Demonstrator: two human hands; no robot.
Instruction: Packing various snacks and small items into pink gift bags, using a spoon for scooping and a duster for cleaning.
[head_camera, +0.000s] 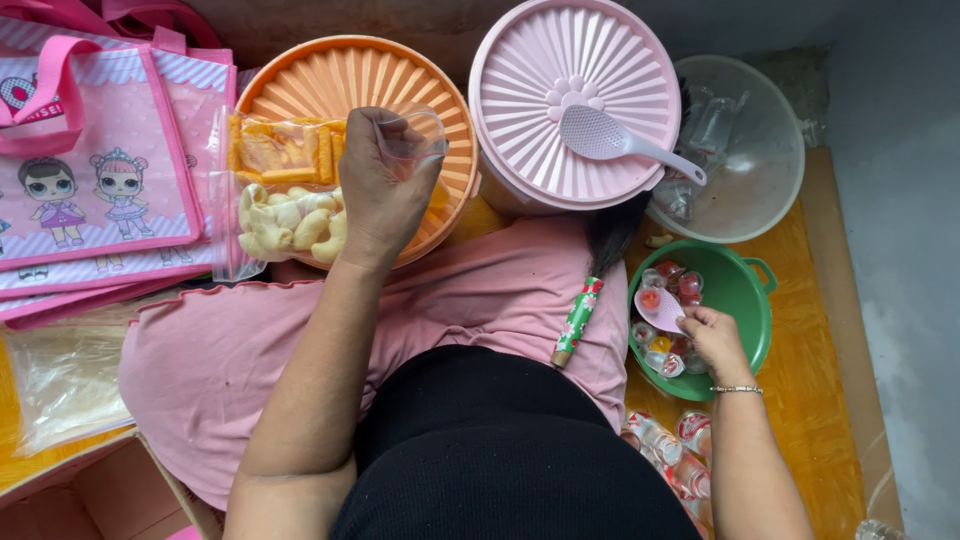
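My left hand (380, 185) grips the top of a clear plastic bag (285, 190) filled with orange stick snacks and pale curled crackers, held over an orange ribbed lid (300, 85). My right hand (712, 338) reaches into a green bowl (745, 290) of small jelly cups and holds a pink-lidded jelly cup (660, 310) at its fingertips. A thin bracelet (737, 389) circles that wrist.
A pink ribbed lid (530, 90) carries a pale rice scoop (610, 138). A clear bowl (770, 190) stands at the right. Pink cartoon tote bags (95, 170) lie stacked at the left. Empty plastic bags (65, 380), a cardboard box (90, 495) and more jelly cups (675, 450) lie near me.
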